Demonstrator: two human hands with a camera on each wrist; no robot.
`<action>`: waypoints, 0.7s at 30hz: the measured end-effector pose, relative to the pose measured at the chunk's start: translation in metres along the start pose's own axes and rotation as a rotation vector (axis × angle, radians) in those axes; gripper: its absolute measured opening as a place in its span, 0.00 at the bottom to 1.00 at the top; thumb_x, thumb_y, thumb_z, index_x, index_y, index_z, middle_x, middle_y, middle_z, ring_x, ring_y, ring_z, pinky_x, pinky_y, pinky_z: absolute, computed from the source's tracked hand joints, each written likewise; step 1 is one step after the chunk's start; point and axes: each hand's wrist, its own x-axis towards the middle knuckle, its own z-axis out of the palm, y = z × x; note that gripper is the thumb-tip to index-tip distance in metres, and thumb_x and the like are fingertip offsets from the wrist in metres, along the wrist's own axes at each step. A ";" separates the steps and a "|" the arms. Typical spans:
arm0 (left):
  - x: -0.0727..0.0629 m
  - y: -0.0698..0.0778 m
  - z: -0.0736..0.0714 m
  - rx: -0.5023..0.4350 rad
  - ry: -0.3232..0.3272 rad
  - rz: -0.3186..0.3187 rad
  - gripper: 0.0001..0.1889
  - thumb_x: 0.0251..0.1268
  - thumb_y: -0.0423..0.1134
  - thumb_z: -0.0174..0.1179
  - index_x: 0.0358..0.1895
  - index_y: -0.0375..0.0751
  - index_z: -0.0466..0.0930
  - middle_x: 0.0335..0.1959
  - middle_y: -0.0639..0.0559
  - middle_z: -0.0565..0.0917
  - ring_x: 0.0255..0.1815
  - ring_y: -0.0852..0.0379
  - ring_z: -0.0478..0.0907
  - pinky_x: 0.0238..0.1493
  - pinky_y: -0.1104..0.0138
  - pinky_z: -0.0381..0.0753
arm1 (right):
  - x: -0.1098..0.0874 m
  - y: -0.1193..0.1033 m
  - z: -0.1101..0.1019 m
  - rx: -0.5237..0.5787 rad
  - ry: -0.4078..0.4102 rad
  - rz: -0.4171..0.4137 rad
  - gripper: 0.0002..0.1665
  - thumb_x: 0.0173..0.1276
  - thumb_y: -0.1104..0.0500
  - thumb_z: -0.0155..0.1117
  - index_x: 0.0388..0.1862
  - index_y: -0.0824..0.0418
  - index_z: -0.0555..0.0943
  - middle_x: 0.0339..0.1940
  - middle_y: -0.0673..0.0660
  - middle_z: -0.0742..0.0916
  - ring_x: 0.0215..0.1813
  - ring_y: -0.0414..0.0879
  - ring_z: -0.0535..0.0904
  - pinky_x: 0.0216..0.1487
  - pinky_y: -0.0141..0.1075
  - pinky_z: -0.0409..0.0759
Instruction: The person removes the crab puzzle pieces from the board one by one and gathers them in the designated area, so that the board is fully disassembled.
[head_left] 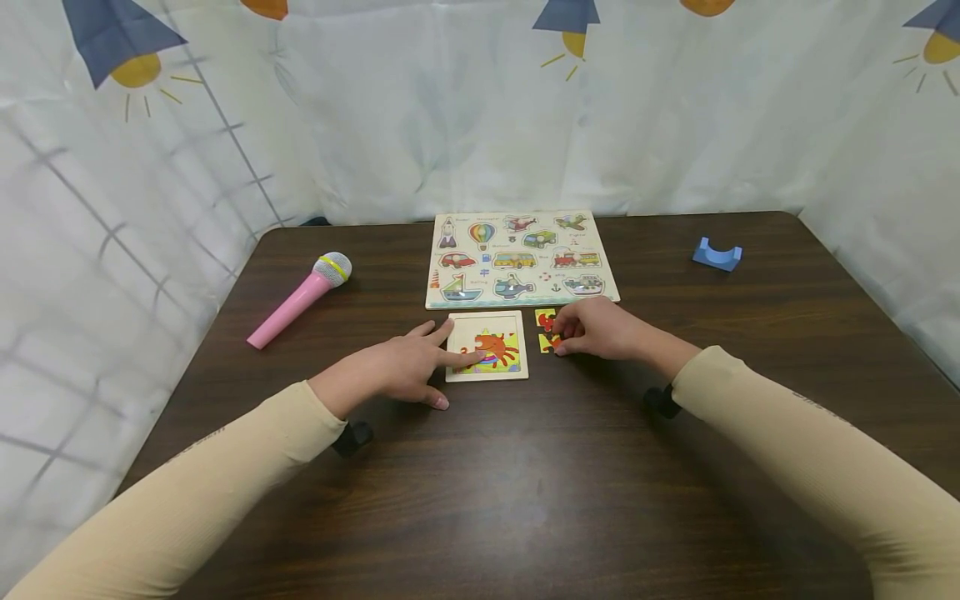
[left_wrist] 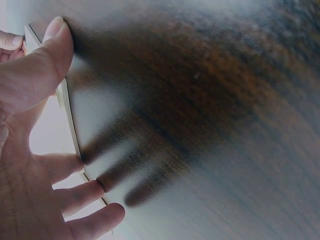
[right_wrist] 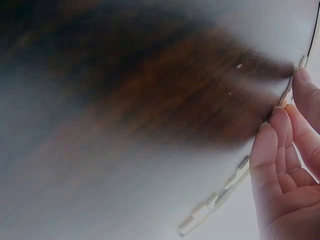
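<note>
A small wooden puzzle tray [head_left: 487, 316] lies in front of me, its picture an orange crab-like figure on yellow. My left hand [head_left: 397, 367] rests over the tray's left side, fingers spread, the index fingertip on the picture. In the left wrist view, the other fingertips of the left hand [left_wrist: 55, 200] reach the tray's edge. Just right of the tray lie two loose jigsaw pieces, an upper piece [head_left: 544, 317] and a lower piece [head_left: 546, 343]. My right hand [head_left: 600, 327] pinches the lower one between thumb and curled fingers; its right side is partly hidden.
Behind the tray lies a larger vehicle puzzle board [head_left: 517, 242]. A pink toy microphone [head_left: 292, 308] is at the left, a blue curved block [head_left: 717, 255] at the far right. The dark wooden table [head_left: 510, 500] meets a patterned white curtain [head_left: 360, 125] behind.
</note>
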 end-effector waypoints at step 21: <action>-0.001 0.000 0.001 -0.002 0.004 -0.003 0.44 0.65 0.50 0.70 0.80 0.71 0.55 0.85 0.35 0.40 0.83 0.27 0.41 0.73 0.36 0.62 | -0.002 -0.002 -0.003 0.003 0.006 -0.010 0.13 0.64 0.57 0.76 0.44 0.62 0.86 0.35 0.53 0.89 0.37 0.43 0.82 0.43 0.38 0.80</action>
